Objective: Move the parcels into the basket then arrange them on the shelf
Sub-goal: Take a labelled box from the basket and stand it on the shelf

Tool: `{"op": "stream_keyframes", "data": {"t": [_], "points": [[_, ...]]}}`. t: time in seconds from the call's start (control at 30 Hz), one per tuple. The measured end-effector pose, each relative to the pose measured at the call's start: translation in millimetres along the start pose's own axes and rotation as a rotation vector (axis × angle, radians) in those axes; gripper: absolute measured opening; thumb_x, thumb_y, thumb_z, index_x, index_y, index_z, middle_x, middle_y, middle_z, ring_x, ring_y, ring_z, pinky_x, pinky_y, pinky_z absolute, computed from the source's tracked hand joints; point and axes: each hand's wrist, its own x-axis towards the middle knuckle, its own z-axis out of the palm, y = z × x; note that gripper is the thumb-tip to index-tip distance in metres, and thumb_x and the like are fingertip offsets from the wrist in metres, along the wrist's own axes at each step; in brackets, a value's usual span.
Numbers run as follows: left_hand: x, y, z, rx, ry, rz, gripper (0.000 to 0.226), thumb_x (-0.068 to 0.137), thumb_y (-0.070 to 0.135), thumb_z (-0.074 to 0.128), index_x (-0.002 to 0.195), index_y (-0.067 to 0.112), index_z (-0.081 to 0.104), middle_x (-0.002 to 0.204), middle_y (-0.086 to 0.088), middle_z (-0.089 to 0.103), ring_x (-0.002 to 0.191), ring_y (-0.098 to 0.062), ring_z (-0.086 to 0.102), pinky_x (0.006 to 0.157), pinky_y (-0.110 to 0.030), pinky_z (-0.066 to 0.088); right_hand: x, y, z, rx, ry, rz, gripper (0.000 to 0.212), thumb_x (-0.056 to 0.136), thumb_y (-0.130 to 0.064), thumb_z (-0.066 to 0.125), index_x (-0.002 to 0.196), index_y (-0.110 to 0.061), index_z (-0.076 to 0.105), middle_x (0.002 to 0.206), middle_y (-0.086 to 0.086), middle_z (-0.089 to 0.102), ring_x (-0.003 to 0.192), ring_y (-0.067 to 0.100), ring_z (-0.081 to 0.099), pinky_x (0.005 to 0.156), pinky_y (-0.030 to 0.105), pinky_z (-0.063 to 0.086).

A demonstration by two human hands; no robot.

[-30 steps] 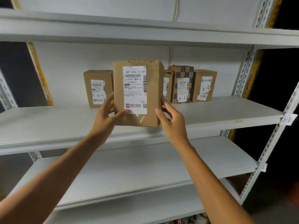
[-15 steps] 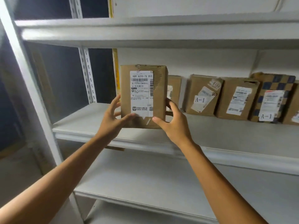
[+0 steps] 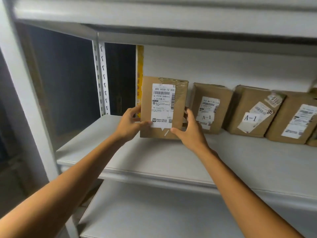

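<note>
Brown parcel [image 3: 180, 107], white shelf [image 3: 154, 162]

- We see the left forearm [image 3: 73, 179] bare from the near left corner of the view up to the wrist, slim and smooth.
- The right forearm [image 3: 243, 189] looks much the same to us, bare along its whole visible length and broadening toward the near right.
- The left grip [image 3: 130, 124] is a bare hand with slender fingers.
- The right grip [image 3: 193, 133] is bare too; we make out its thumb and knuckles, the nails too small to judge.
</note>
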Motion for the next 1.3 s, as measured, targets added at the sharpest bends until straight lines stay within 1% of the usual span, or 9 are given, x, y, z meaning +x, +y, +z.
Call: {"op": "stream_keyframes", "data": {"t": [0.13, 0.23, 0.37, 0.57, 0.73, 0.97, 1.07, 1.13, 1.3], "points": [[26, -17, 10, -0.024, -0.019, -0.032, 0.055, 0.081, 0.012, 0.073, 0.13, 0.019, 0.05, 0.126, -0.001, 0.055, 0.109, -0.022, 0.06, 0.09, -0.036, 0.055, 19, 18, 13, -0.097, 0.055, 0.065, 0.072, 0.077, -0.017, 0.078, 0.139, -0.022, 0.04, 0.118, -0.006, 0.067, 0.097, 0.011, 0.064, 0.085, 0.035, 0.053], [42, -30, 20, -0.02, -0.034, -0.084, 0.062, 0.083, 0.007, 0.071, 0.138, 0.016, 0.043, 0.129, -0.001, 0.054, 0.111, -0.025, 0.059, 0.092, -0.049, 0.052, 29, 31, 21, -0.174, 0.089, 0.103, 0.062, 0.08, -0.016, 0.075, 0.134, -0.016, 0.045, 0.113, 0.0, 0.068, 0.09, 0.018, 0.063, 0.07, 0.022, 0.046], [61, -40, 28, -0.001, -0.034, -0.08, 0.06, 0.083, 0.007, 0.07, 0.138, 0.016, 0.045, 0.129, 0.001, 0.056, 0.113, -0.027, 0.06, 0.094, -0.051, 0.051, 48, 44, 33, -0.227, 0.13, 0.168, 0.054, 0.083, -0.021, 0.072, 0.13, -0.013, 0.046, 0.113, 0.012, 0.066, 0.098, 0.032, 0.062, 0.074, 0.031, 0.047], [91, -52, 36, 0.037, -0.006, -0.116, 0.062, 0.086, 0.009, 0.067, 0.142, 0.014, 0.041, 0.136, -0.001, 0.055, 0.118, -0.024, 0.058, 0.096, -0.043, 0.05, 72, 49, 51, -0.259, 0.185, 0.227, 0.041, 0.087, -0.018, 0.07, 0.123, -0.006, 0.052, 0.119, 0.015, 0.062, 0.106, 0.034, 0.061, 0.084, 0.035, 0.05], [106, -66, 43, 0.042, 0.03, -0.134, 0.063, 0.087, 0.013, 0.067, 0.145, 0.016, 0.04, 0.136, 0.0, 0.056, 0.121, -0.02, 0.055, 0.099, -0.039, 0.047, 82, 55, 59, -0.246, 0.223, 0.286, 0.033, 0.087, -0.017, 0.07, 0.114, -0.004, 0.057, 0.108, 0.019, 0.066, 0.102, 0.035, 0.06, 0.082, 0.035, 0.048], [100, -62, 40, 0.144, -0.02, -0.182, 0.047, 0.093, 0.016, 0.058, 0.139, 0.016, 0.048, 0.133, -0.001, 0.058, 0.122, -0.022, 0.054, 0.1, -0.034, 0.044, 80, 56, 53, -0.167, 0.152, 0.335, 0.026, 0.079, -0.023, 0.07, 0.103, -0.017, 0.059, 0.102, 0.006, 0.071, 0.094, 0.029, 0.066, 0.079, 0.039, 0.055], [87, -59, 28, 0.089, -0.074, -0.254, 0.034, 0.096, 0.018, 0.054, 0.13, 0.013, 0.057, 0.126, -0.003, 0.059, 0.117, -0.026, 0.055, 0.1, -0.042, 0.047, 71, 48, 38, -0.094, 0.032, 0.322, 0.05, 0.08, -0.028, 0.071, 0.126, -0.021, 0.055, 0.124, 0.0, 0.065, 0.113, 0.022, 0.062, 0.093, 0.038, 0.051], [74, -56, 22, 0.095, -0.089, -0.288, 0.035, 0.096, 0.018, 0.054, 0.13, 0.011, 0.056, 0.125, -0.006, 0.058, 0.118, -0.028, 0.053, 0.103, -0.045, 0.045, 59, 41, 23, -0.129, -0.03, 0.305, 0.067, 0.087, -0.028, 0.067, 0.147, -0.017, 0.039, 0.145, 0.001, 0.049, 0.131, 0.021, 0.047, 0.106, 0.033, 0.04], [33, -22, 27, 0.243, -0.196, -0.241, 0.044, 0.095, 0.018, 0.056, 0.138, 0.014, 0.046, 0.138, -0.009, 0.05, 0.121, -0.028, 0.052, 0.089, -0.033, 0.046, 23, 24, -20, -0.131, -0.155, 0.22, 0.066, 0.092, -0.032, 0.063, 0.15, -0.02, 0.034, 0.154, 0.001, 0.037, 0.14, 0.018, 0.035, 0.105, 0.024, 0.029]]}}
